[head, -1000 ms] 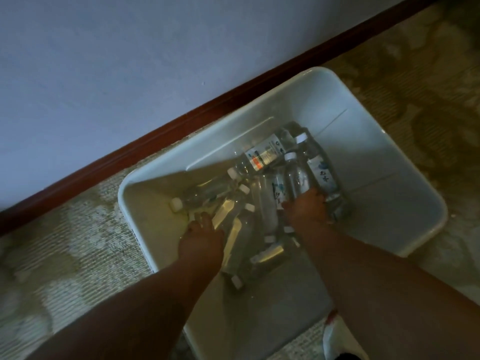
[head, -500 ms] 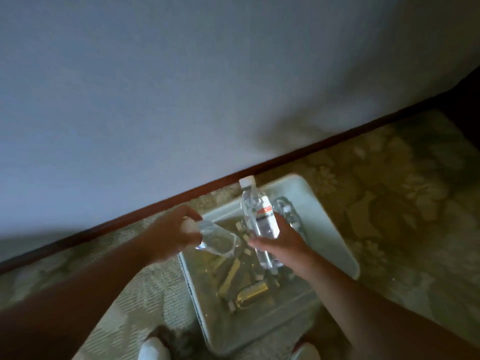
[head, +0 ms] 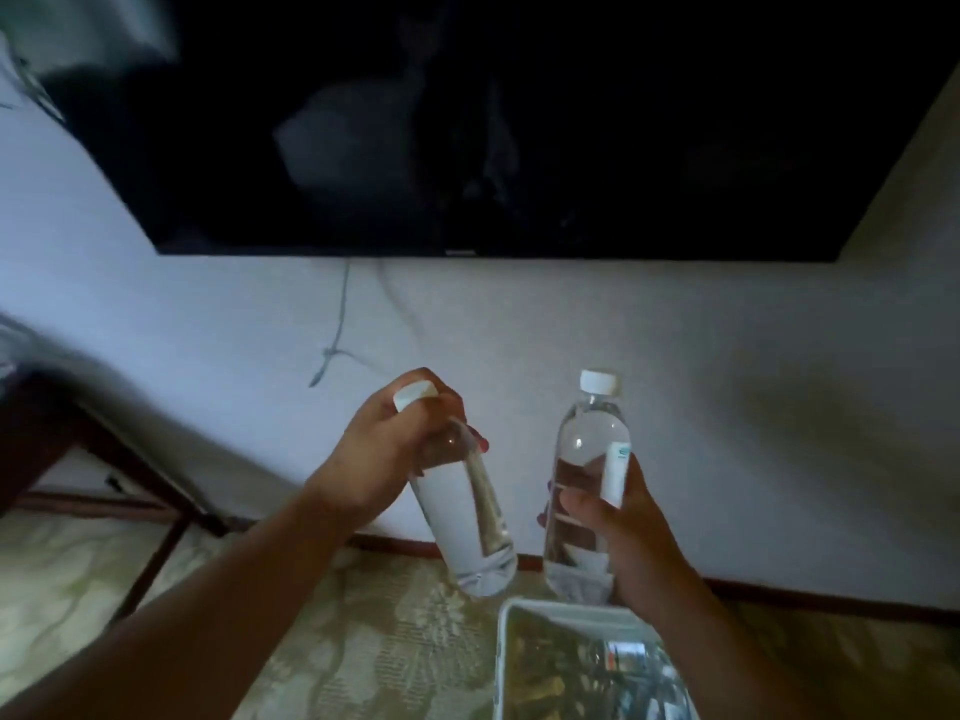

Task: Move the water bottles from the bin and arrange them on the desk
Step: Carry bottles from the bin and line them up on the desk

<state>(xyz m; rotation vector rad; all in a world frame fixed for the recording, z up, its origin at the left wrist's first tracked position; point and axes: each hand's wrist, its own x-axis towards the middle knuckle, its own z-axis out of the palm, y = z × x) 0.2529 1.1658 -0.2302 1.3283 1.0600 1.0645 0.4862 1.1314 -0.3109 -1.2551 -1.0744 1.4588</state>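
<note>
While the left hand clamps the neck of one tilted bottle, the right hand wraps another bottle (upright, white-capped) at frame centre, both above the bin at the lower edge.

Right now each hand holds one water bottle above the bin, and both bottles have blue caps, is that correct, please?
Not quite: the caps are white, not blue. The head view shows the left hand gripping one water bottle near its neck and the right hand holding the other bottle upright, above the bin.
</note>
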